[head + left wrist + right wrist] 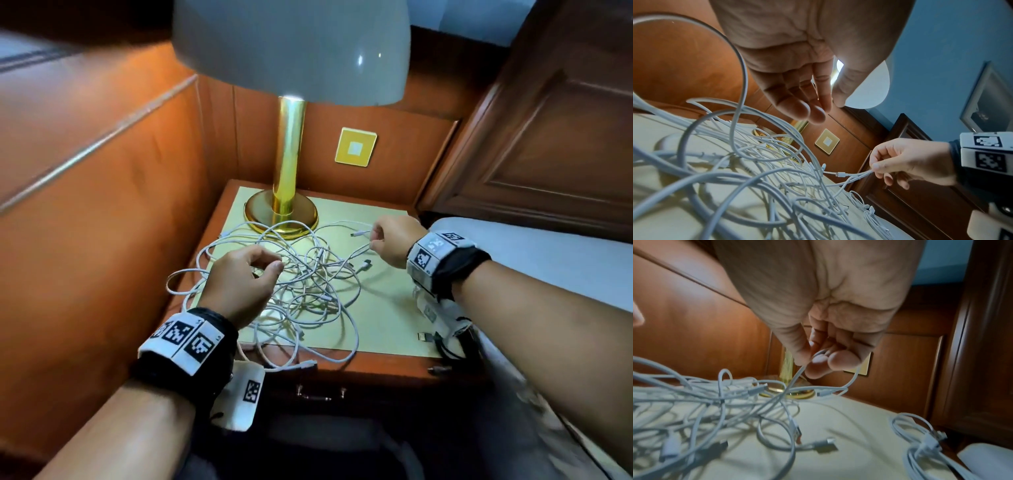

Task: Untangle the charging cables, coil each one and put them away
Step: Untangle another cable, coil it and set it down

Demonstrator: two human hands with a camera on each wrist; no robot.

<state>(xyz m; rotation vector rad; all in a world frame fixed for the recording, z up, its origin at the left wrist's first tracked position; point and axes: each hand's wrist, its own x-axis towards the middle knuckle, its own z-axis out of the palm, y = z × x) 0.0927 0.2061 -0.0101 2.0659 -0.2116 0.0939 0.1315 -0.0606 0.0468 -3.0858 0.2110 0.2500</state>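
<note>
A tangle of white charging cables [308, 287] is spread over the cream top of the nightstand [394, 308], with some loops hanging over its front edge. My right hand [374, 240] is at the tangle's right side and pinches one white cable [797, 378] between thumb and fingertips, near its plug end [358, 234]. That cable is lifted slightly and runs back into the pile. My left hand [270, 265] hovers over the left part of the tangle. Its fingers [807, 112] are relaxed and hold nothing.
A brass lamp [286, 192] with a pale shade stands at the back of the nightstand, cables touching its base. Wood panelling closes the left and back; a bed [548, 263] lies on the right. A separate white cable bundle [920, 444] lies near the right edge. A drawer handle [320, 394] is below.
</note>
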